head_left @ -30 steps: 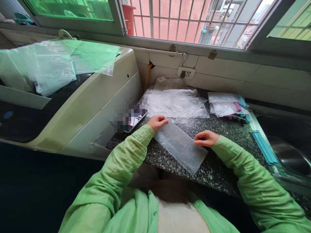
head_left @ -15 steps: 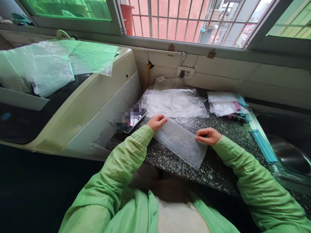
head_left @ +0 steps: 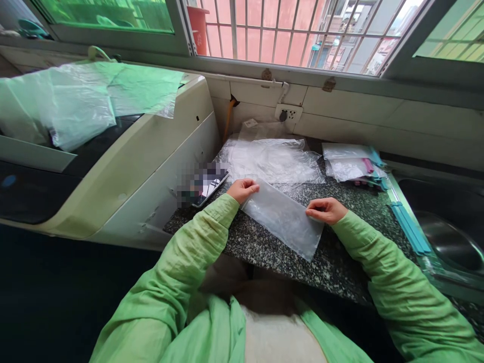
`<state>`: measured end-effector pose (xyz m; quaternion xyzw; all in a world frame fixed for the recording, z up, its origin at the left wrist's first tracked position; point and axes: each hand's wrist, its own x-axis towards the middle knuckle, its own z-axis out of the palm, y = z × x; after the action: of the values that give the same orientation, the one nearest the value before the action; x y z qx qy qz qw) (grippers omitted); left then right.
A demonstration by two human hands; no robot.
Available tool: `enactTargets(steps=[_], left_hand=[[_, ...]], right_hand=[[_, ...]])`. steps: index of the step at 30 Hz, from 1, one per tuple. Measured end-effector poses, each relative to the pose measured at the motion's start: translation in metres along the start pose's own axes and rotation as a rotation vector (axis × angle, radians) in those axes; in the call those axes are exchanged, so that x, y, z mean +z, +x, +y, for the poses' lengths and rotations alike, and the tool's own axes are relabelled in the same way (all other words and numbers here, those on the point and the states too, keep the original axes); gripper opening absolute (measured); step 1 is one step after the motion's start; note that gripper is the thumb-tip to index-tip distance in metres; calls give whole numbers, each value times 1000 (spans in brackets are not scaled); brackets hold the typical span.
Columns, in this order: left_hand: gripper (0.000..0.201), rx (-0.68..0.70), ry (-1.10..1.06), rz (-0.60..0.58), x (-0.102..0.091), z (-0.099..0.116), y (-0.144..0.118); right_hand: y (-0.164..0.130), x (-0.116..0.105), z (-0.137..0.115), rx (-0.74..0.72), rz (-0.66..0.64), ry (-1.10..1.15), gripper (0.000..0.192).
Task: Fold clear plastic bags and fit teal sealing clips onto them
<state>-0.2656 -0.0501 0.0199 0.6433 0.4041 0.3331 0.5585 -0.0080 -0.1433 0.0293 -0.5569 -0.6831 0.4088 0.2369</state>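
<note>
Near the front edge of the speckled counter (head_left: pixel 333 262) a clear plastic bag (head_left: pixel 283 219) lies flat, its top corners pinched by the left hand (head_left: pixel 242 189) and right hand (head_left: pixel 325 209), with crumpled plastic sheets (head_left: pixel 270 161) behind.

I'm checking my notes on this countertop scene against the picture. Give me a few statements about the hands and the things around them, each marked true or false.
1. Both hands, left hand and right hand, pinch the clear plastic bag. True.
2. The bag hangs above the granite counter. False: it lies flat on it.
3. A phone lies left of the left hand. True.
4. The pile of plastic bags sits in the sink. False: it lies on the counter behind the hands.
</note>
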Motion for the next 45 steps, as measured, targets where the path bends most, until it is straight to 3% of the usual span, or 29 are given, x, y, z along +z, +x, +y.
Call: enactTargets(steps=[4,8,11,20,35,45], left_hand=[[30,11,29,39,2,0,0],[27,31,75,-18,4,-2,0],[26,47,103,-52,5,-3,1],[26,60,106,-53,7,-5,2],[43,-1,-36,-53,3,-3,0],[34,33,-46,4,4,-3,1]], right_hand=[[3,0,5,29,-152,-47,39],[5,1,12,32,-321,-111,40],[6,2,11,25,-377,-112,41],[8,19,-2,5,-209,-36,45],[5,13,0,-12,-23,-16,45],[4,13,-2,-33,-107,-67,48]])
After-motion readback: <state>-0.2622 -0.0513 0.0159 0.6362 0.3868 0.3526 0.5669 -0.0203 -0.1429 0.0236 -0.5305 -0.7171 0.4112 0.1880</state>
